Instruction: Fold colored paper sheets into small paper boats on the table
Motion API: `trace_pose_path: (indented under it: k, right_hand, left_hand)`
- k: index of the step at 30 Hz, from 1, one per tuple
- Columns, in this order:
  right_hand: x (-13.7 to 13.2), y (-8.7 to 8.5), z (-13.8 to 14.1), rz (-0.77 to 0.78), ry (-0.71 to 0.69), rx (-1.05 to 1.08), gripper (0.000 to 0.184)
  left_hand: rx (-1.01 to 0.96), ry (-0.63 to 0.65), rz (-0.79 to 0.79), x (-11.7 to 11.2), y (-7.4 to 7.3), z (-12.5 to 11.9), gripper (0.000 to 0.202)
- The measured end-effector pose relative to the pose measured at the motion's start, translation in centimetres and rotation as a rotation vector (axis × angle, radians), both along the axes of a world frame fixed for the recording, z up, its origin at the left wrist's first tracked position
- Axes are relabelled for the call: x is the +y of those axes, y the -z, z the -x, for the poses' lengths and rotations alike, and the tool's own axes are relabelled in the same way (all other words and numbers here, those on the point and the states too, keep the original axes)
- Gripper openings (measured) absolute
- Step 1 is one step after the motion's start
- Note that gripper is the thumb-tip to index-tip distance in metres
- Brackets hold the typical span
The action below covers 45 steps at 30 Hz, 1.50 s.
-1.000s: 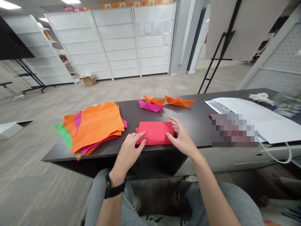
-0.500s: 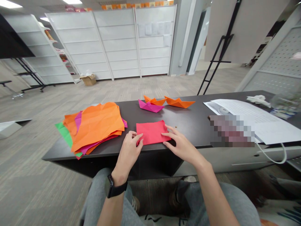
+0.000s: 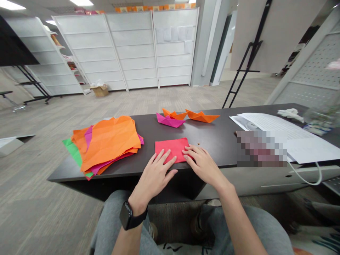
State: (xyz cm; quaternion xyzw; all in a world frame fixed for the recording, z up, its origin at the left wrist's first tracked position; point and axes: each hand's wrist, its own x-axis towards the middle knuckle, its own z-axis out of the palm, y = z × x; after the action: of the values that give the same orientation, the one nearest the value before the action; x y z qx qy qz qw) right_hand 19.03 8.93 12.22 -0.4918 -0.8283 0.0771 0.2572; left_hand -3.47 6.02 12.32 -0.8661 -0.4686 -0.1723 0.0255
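A red sheet of paper, folded into a rectangle, lies flat near the front edge of the dark table. My left hand rests with spread fingers over its lower left part, the thumb out to the side. On the right end of the paper, my right hand lays its outstretched fingertips. Beyond the paper sit a magenta paper boat and two orange ones, an orange boat on the right and another orange boat partly hidden behind the magenta one.
A stack of coloured paper, orange on top, lies at the left of the table. White printed sheets and a blurred-out object are on the right. A white cable hangs over the front edge.
My left hand has gone from bent fingers at the paper's left edge to lying flat across its lower part. The right hand has shifted slightly left and flattened onto the paper.
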Motion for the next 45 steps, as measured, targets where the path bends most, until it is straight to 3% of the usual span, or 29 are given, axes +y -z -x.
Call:
trace_pose_path:
  k: [2, 5, 7, 12, 15, 18, 21, 27, 31, 34, 36, 39, 45]
  right_hand:
    - [0.1, -0.1, 0.2, 0.008, 0.039, 0.061, 0.028]
    - [0.2, 0.2, 0.4, 0.006, 0.207, 0.186, 0.018]
    - [0.2, 0.4, 0.6, 0.023, 0.259, 0.263, 0.03]
    - [0.3, 0.6, 0.9, 0.155, 0.141, 0.448, 0.061]
    - [0.4, 0.7, 0.9, 0.204, 0.128, 0.574, 0.067]
    - [0.5, 0.8, 1.0, 0.253, 0.024, 0.68, 0.07]
    - [0.3, 0.8, 1.3, 0.264, -0.05, 0.662, 0.064]
    - [-0.1, 0.5, 1.5, 0.279, -0.04, 0.51, 0.058]
    - [-0.3, -0.2, 1.6, 0.409, -0.048, 0.646, 0.064]
    - [-0.7, -1.1, 1.8, 0.457, -0.039, 0.763, 0.055]
    - [-1.0, -1.7, 1.9, 0.4, -0.021, 0.82, 0.041]
    - [-1.3, -2.1, 2.0, 0.299, 0.023, 0.908, 0.021]
    - [-1.7, -2.4, 2.2, 0.315, 0.09, 1.09, 0.026]
  left_hand:
    - [0.021, 0.053, 0.059, -0.1, -0.1, 0.3, 0.05]
    - [-0.002, 0.096, 0.105, -0.1, -0.3, 1.1, 0.041]
    - [-0.042, 0.096, 0.111, 0.0, -0.6, 1.5, 0.033]
    - [-0.164, 0.128, 0.143, 0.0, -1.1, 1.6, 0.032]
    - [-0.312, -0.043, 0.11, 0.3, -0.7, 1.5, 0.04]
    - [-0.429, -0.258, 0.046, 0.9, 0.3, 1.6, 0.052]
    - [-0.5, -0.252, 0.127, 1.2, 0.7, 1.7, 0.051]
    - [-0.792, -0.265, 0.202, 0.8, -0.8, 1.7, 0.038]
    - [-0.979, -0.119, 0.108, 0.6, -0.9, 1.6, 0.037]
    - [-1.137, -0.007, -0.003, 0.5, -1.0, 1.5, 0.042]
    - [-1.224, -0.018, 0.04, 0.4, -1.4, 1.6, 0.046]
    - [-1.342, -0.112, 0.229, 0.2, -1.9, 1.9, 0.042]
    - [-1.427, -0.126, 0.289, 0.1, -2.1, 2.0, 0.027]
